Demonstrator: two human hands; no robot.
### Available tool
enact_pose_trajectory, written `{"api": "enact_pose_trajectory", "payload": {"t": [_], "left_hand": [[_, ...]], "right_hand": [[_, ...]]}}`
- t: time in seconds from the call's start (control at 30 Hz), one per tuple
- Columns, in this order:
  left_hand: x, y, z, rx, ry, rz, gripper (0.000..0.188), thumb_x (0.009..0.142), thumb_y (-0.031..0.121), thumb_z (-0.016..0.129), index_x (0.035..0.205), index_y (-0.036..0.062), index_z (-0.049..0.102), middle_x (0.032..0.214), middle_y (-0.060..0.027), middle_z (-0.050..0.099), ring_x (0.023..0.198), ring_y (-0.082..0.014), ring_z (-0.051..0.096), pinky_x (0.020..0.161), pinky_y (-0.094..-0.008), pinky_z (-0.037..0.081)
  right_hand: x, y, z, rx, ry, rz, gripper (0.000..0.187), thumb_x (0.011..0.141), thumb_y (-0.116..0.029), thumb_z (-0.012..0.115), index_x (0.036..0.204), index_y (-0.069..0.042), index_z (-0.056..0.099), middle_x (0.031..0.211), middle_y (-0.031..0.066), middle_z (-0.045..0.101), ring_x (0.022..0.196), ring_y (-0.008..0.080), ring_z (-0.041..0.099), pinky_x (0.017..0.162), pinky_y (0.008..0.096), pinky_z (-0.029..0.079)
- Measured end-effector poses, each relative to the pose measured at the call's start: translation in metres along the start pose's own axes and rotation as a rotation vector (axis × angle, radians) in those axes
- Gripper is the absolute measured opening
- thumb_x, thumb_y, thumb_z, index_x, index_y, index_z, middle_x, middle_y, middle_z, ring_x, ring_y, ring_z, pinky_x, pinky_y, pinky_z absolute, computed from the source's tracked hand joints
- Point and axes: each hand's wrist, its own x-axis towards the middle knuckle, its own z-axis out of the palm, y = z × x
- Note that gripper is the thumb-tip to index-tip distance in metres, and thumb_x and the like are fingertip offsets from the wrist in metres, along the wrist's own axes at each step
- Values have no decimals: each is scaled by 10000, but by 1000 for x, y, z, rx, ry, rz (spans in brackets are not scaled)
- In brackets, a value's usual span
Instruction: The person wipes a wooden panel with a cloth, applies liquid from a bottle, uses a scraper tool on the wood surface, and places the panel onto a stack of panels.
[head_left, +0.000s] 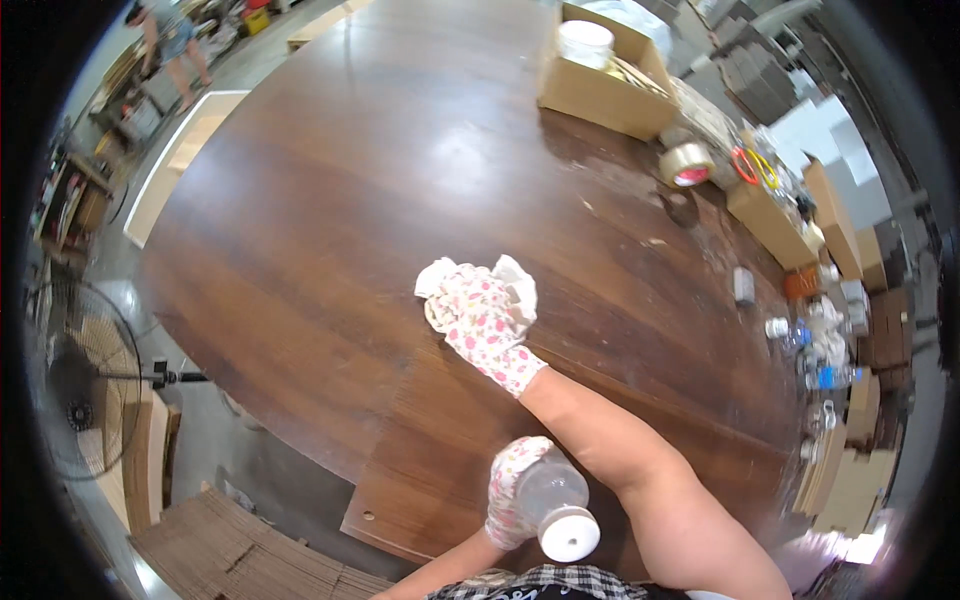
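Both my hands wear white gloves with a pink pattern. My right hand (490,325) presses a crumpled white cloth (516,292) onto the brown wood-grain tabletop (330,230); the fingers are partly lost in the folds. Close to my body, my left hand (510,490) is wrapped round a clear plastic bottle (556,484). Its white cap (569,535), with a small dark spot in the middle, tilts toward me. Beneath the bottle lies a smaller brown wood-grain board (430,480) with a small hole near its corner.
A cardboard box (610,105) with a white tub stands at the far right, near a tape roll (686,165) and scissors (752,168). Bottles (835,377) line the right edge. A fan (85,380) stands left, above stacked cardboard (240,550). Another person (172,45) is at the far left.
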Motion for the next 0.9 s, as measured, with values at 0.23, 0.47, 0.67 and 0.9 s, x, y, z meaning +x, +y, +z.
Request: {"api": "enact_pose_trajectory", "payload": {"t": [0.23,0.47,0.67,0.9], "left_hand": [[21,53,-2,-58,211,-28,878,412,226,902,1149,54,456,1081,-74,519,989,-192,531,877,-323,447],[23,36,2,161,148,207,861,479,279,894,1179,68,439,1121,-74,498,1030,-204,510,900,-323,430],[27,33,-6,241,158,296,847,502,180,879,1212,71,431,1127,-57,477,1003,-183,493,880,-318,436],[29,51,19,214,111,351,749,597,222,829,1208,52,428,1138,-68,471,1040,-197,465,894,-332,412]], "right_hand": [[-164,92,-147,-594,473,25,125,727,-212,590,744,-91,616,702,85,580,664,236,563,637,385,445],[-290,98,-308,-1119,811,337,228,818,-237,542,669,-80,614,608,71,584,548,204,564,494,355,425],[-209,31,-186,-988,609,53,189,783,-231,532,869,-111,649,811,58,650,674,232,612,630,357,474],[-371,160,-383,-1591,1031,648,314,831,-291,529,1058,-75,549,812,54,544,706,212,543,584,378,445]]}}
